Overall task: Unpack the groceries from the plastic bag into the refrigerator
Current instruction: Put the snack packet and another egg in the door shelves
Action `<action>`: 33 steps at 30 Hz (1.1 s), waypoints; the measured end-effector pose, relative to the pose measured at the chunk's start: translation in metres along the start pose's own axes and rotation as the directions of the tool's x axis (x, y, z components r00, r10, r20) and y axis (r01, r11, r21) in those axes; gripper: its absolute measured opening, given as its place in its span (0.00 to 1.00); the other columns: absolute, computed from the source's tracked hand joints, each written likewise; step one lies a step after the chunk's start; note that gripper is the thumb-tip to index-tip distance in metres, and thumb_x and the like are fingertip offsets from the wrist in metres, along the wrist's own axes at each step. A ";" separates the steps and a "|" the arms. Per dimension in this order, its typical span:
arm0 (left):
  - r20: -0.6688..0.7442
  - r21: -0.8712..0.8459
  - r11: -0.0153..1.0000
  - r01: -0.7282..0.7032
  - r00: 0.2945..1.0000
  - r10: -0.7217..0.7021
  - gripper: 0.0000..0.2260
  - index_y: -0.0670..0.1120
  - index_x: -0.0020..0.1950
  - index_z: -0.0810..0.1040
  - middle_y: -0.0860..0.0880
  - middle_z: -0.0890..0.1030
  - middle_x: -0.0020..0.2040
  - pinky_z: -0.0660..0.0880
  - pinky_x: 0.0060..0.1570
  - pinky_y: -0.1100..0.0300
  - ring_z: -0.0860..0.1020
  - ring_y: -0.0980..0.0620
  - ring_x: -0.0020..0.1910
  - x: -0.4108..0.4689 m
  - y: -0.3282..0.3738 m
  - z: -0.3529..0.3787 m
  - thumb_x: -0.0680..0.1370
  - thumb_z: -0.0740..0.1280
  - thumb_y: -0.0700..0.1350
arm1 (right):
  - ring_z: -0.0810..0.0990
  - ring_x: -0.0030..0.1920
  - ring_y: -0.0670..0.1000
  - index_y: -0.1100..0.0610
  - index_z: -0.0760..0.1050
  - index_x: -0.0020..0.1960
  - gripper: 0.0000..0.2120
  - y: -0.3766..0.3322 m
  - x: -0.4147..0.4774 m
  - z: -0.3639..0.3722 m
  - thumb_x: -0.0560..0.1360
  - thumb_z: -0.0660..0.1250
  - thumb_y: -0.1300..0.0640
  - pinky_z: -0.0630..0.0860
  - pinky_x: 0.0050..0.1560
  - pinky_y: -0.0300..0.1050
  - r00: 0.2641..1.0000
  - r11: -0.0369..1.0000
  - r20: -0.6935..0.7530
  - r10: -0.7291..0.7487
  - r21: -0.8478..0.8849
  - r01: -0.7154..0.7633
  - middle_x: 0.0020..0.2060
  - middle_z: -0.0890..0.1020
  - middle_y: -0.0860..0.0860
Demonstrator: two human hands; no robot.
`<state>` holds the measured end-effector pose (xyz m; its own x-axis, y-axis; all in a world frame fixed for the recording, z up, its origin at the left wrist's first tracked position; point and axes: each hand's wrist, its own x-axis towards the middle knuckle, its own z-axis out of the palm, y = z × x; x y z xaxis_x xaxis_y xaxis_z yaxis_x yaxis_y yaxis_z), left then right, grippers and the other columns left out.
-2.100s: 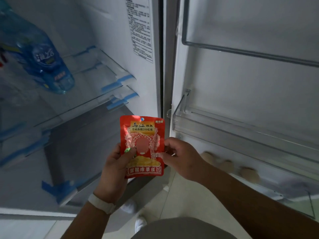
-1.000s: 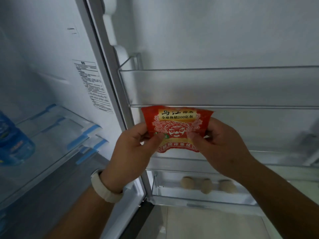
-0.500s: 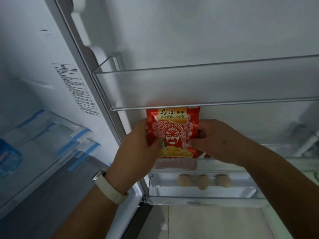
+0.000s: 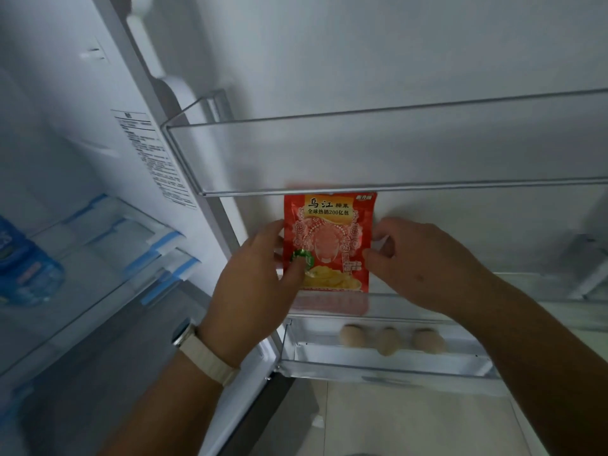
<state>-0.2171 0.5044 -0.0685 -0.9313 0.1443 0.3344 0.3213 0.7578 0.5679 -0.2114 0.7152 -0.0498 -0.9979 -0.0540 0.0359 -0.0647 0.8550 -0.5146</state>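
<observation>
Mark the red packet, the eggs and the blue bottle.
red packet (image 4: 329, 207): head view, yellow title band.
eggs (image 4: 388, 340): head view, the middle egg.
blue bottle (image 4: 28, 274): head view, its label.

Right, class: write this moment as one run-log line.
left hand: grips red snack packet | right hand: pinches its right edge | packet: upright, bottom inside middle door shelf | beneath: three eggs

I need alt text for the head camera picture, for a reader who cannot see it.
The left hand and right hand hold a red packet upright in a clear refrigerator door shelf. Three eggs sit in the lower shelf; a blue bottle is inside, far left.
</observation>
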 end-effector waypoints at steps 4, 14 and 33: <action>-0.127 0.042 0.999 0.000 0.992 0.005 0.20 0.46 0.68 0.76 0.56 0.76 0.54 0.69 0.44 0.67 0.76 0.58 0.49 -0.008 -0.002 -0.003 0.77 0.72 0.47 | 0.77 0.42 0.44 0.46 0.72 0.54 0.10 0.008 -0.006 -0.004 0.78 0.62 0.42 0.78 0.45 0.47 0.998 0.999 -0.041 -0.048 -0.012 0.047 0.45 0.79 0.42; 0.018 0.069 0.950 -0.305 0.952 0.304 0.16 0.48 0.63 0.80 0.53 0.81 0.59 0.70 0.62 0.70 0.77 0.58 0.59 -0.030 0.007 -0.012 0.78 0.65 0.52 | 0.74 0.51 0.47 0.50 0.72 0.65 0.23 0.021 -0.031 -0.010 0.79 0.50 0.42 0.73 0.48 0.44 0.911 0.895 -0.031 -0.412 -0.201 0.398 0.57 0.77 0.47; 0.142 -0.064 0.840 -0.538 0.829 0.542 0.22 0.48 0.68 0.78 0.47 0.80 0.65 0.73 0.65 0.42 0.77 0.46 0.65 -0.111 -0.058 -0.024 0.78 0.62 0.57 | 0.80 0.48 0.55 0.55 0.79 0.57 0.19 -0.043 -0.162 0.062 0.77 0.56 0.46 0.76 0.48 0.51 0.966 0.878 -0.185 -0.182 -0.473 0.075 0.52 0.82 0.51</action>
<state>-0.1287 0.4294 -0.1204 -0.6219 0.6202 0.4781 0.7824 0.5181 0.3456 -0.0469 0.6553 -0.0867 -0.9516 -0.1122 0.2862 -0.1300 0.9905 -0.0440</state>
